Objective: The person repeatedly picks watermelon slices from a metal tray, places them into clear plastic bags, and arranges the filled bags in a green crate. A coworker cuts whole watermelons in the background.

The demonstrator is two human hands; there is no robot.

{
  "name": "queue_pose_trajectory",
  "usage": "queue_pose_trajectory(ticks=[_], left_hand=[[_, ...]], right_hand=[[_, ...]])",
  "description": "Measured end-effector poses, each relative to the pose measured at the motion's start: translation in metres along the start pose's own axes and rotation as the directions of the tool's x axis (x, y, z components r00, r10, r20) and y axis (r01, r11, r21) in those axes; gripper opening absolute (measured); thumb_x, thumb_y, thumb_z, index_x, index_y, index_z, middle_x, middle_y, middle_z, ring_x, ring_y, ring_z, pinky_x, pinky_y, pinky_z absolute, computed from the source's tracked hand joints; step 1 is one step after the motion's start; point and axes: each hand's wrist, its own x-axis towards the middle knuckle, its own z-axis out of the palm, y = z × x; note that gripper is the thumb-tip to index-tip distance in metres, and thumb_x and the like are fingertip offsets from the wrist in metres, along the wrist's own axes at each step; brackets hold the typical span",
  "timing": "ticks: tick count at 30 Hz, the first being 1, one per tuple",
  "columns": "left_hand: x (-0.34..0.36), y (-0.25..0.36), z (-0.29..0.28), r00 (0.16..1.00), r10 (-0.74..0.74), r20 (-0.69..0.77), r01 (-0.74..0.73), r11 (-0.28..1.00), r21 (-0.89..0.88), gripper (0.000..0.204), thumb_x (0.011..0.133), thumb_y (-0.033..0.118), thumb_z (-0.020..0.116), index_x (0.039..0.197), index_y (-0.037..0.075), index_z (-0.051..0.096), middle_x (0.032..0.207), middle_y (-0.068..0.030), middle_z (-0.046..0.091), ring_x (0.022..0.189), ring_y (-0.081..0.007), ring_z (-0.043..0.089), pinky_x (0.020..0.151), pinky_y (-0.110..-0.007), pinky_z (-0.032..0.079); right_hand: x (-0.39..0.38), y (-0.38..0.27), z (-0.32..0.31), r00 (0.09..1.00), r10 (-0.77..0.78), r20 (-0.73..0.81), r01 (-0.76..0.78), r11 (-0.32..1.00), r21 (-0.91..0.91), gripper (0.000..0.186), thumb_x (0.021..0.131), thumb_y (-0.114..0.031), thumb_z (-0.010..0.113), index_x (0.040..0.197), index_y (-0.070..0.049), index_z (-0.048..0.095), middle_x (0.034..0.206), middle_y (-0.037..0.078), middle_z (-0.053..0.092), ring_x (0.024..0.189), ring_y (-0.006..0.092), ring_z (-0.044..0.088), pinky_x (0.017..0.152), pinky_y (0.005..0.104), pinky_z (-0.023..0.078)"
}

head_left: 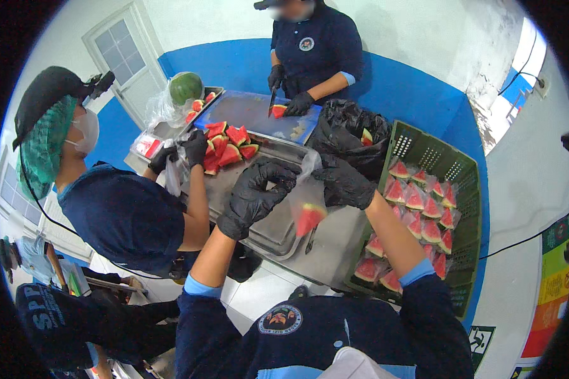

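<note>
Watermelon wedge [310, 219] sits in a clear bag [302, 194] at the head view's centre, right hand [346, 181] pinching the bag, left hand [259, 194] half-curled, its grip unclear; at three o'clock bagged pieces [414, 199] lie in a green crate [466, 189], at ten o'clock loose chunks [231, 154] lie unbagged

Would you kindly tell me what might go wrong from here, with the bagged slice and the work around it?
The clear bag hangs at the right hand; a loose grip might let its watermelon slice fall.

Across the table, the knife is near the co-worker's other gloved hand, so a slip could cut it.

The crated slices lie close together and might bruise if pressed.
</note>
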Motion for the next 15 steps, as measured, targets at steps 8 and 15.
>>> queue_pose_trajectory(ticks=[8,15], left_hand=[[-0.011,0.038,-0.013,0.957,-0.166,0.238,0.123,0.975,0.184,0.025,0.082,0.008,0.067,0.106,0.008,0.062,0.100,-0.0061,0.066,0.087,-0.0172,0.064,0.075,-0.030,0.050],[-0.004,0.055,-0.017,0.916,0.014,0.401,-0.311,0.655,0.689,0.023,0.079,0.022,0.070,0.099,0.013,0.064,0.085,-0.0067,0.064,0.076,-0.0269,0.064,0.066,-0.034,0.050]], right_hand=[[-0.026,-0.063,0.019,0.997,0.048,-0.053,-0.046,0.998,0.051,0.023,0.085,-0.015,0.059,0.102,0.000,0.064,0.094,0.005,0.063,0.085,0.0138,0.057,0.080,0.0291,0.046],[-0.027,-0.076,0.027,0.988,0.049,-0.147,-0.075,0.982,-0.171,0.024,0.085,-0.014,0.059,0.103,0.000,0.065,0.094,0.006,0.065,0.089,0.0166,0.059,0.083,0.0295,0.046]])
